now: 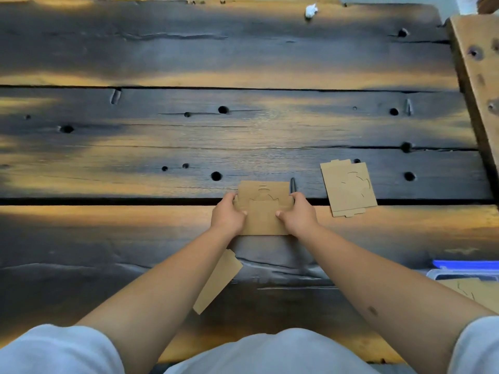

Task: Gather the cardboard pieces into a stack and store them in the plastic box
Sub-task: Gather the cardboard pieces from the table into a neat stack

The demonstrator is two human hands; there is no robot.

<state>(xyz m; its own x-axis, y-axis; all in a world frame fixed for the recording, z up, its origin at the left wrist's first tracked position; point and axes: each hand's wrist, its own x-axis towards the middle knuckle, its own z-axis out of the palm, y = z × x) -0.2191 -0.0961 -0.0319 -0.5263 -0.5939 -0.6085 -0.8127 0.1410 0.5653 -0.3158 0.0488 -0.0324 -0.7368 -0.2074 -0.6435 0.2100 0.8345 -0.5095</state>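
Cardboard stack [263, 209]: pinched at both sides by left hand [228, 215] and right hand [298, 217], on table [162, 130]. Loose pieces [348, 187] nearby; plastic box [464, 273] well right. Risk: misaligned edges, slippage during carry.

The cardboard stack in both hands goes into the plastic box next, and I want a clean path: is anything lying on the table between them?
Nothing visible does. The cardboard stack sits mid-table between the left hand and right hand; the plastic box lies at the right edge, nearer the person. Only bare table shows between them. The loose cardboard piece lies farther back, off that line.
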